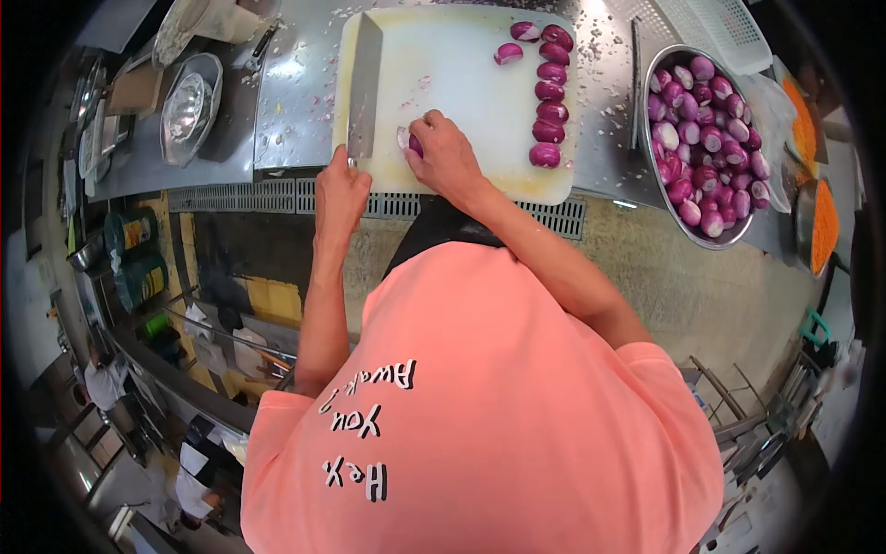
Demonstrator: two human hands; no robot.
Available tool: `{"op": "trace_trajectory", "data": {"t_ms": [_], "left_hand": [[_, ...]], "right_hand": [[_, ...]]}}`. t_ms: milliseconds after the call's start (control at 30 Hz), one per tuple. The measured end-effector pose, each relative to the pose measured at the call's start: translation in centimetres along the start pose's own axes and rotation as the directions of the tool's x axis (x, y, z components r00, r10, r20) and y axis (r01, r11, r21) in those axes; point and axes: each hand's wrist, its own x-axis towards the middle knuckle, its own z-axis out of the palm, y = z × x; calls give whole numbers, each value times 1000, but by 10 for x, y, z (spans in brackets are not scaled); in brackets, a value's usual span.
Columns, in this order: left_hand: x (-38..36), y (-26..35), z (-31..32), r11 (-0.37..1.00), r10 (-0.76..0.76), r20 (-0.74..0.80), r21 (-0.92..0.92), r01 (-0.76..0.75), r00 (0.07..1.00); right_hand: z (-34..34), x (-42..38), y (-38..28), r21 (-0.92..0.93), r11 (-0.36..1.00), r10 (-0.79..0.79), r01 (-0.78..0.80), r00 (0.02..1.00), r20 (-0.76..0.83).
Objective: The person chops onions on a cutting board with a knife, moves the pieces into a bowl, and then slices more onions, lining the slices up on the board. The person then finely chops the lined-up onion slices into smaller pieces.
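My left hand (343,189) is closed round the handle of a large knife (365,88). Its broad blade points away from me along the left side of a white cutting board (471,92). On the board's lower left, my right hand (443,157) has its fingers bent over a purple onion piece (414,145), just right of the knife. A pale cut piece or peel shows beside those fingertips. Several peeled purple onions (550,90) form a column down the board's right side, with two more (508,54) beside its upper end. Small onion scraps lie mid-board.
A metal bowl (653,166) heaped with purple onions stands at the right. Beyond it are a white plastic basket (729,32) and containers of orange shreds (824,226). A foil-like bowl (191,109) sits on the left counter. People (196,480) are at the lower left.
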Motion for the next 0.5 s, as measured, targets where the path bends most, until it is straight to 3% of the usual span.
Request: {"op": "trace_trajectory", "data": {"t_ms": [67,167,233,267,333,367,433,500], "left_hand": [[2,-7,7,999,37,-26,8,-37,999],[-8,16,3,996,-75,0,-45,75,997],[-11,18,1,1000,-18,-6,0,18,1000],[-11,12,3,1000,-24,-14,-9,24,1000],[-7,0,9,997,74,-79,14,-73,994],[-7,-3,8,997,79,-78,7,-79,994],[-7,1,8,998,-23,-33,-55,21,999],[-6,-2,8,999,23,-33,-44,-24,999]], "right_hand": [[-3,12,16,-74,997,-14,11,999,-33],[-33,28,42,-219,976,-32,11,995,-93],[-54,40,66,-393,917,-156,70,969,-192],[-65,46,77,-396,915,-165,81,969,-184],[-82,59,94,-566,799,-346,202,925,-158],[-82,68,101,-573,794,-347,201,924,-157],[-97,77,106,-428,870,-231,243,970,79],[-95,69,102,-516,834,-187,196,980,70]]}}
